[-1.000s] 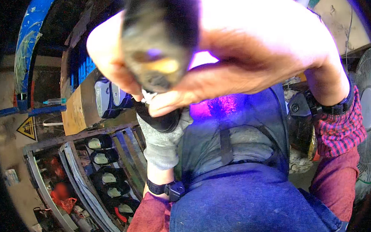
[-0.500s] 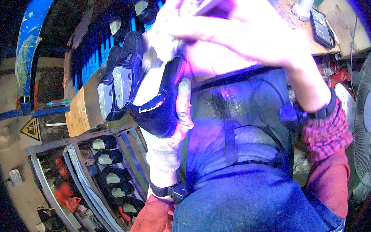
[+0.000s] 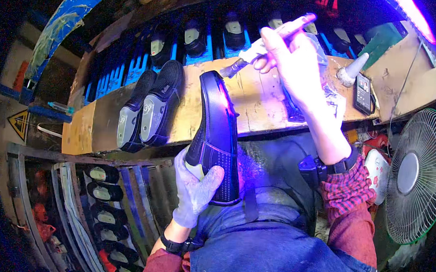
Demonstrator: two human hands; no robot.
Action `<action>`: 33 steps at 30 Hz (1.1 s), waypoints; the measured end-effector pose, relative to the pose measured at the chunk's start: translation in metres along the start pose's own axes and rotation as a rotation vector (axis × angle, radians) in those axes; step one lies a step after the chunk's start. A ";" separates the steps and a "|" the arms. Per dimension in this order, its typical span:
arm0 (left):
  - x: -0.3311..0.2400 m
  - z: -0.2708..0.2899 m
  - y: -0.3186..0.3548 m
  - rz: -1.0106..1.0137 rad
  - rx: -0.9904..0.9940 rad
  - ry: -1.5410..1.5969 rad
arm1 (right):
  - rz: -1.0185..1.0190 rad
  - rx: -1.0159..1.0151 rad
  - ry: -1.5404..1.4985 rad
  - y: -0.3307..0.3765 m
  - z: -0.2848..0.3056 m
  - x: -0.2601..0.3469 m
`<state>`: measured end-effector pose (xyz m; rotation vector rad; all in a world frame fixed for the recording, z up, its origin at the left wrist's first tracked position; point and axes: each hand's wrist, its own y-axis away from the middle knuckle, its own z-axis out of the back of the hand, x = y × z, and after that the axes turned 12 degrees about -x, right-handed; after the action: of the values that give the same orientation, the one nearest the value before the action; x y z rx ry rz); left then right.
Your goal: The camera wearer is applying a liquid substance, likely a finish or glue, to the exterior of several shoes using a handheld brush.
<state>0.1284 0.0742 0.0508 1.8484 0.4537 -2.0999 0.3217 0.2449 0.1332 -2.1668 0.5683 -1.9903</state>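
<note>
My left hand [image 3: 195, 186], in a pale glove, grips a black shoe [image 3: 217, 136] near its heel end, the thumb lying across its side. Its toe points away from me and to the left, and purple light glints along its right edge. Up and to the right, my bare right hand [image 3: 293, 66] is closed round the handle of a brush [image 3: 254, 51]. The brush's dark tip slants down to the left, a little beyond the shoe's toe and apart from it. On the board to the left, two black shoes [image 3: 163, 98] with grey insides lean side by side.
Beyond the wooden bench [image 3: 259, 103], blue racks [image 3: 200, 56] hold several black shoes. A phone [image 3: 362, 94] lies by a grey cone-shaped thing [image 3: 353, 69] at the right. A fan [image 3: 407, 173] stands on the right; lower left, a shelf holds more shoes [image 3: 109, 214].
The held shoe has turned, its toe now pointing away and its side showing. My right hand has drawn off from the shoe, up and right, with the brush. The view has shifted too.
</note>
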 end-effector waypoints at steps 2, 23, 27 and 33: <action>-0.003 -0.001 0.000 0.026 0.020 0.059 | 0.001 0.039 0.011 0.002 0.005 0.002; -0.008 -0.005 -0.013 0.245 0.022 0.287 | 0.192 0.222 -0.112 0.082 0.024 -0.016; -0.043 0.012 -0.041 0.581 0.227 0.609 | -0.016 0.175 -0.176 0.086 0.039 -0.028; -0.109 0.069 -0.167 0.260 0.296 0.372 | -0.055 -0.206 -0.113 0.046 0.077 -0.041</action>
<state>0.0086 0.1977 0.1729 2.3353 -0.0275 -1.7267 0.3876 0.2065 0.0706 -2.4211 0.7338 -1.8946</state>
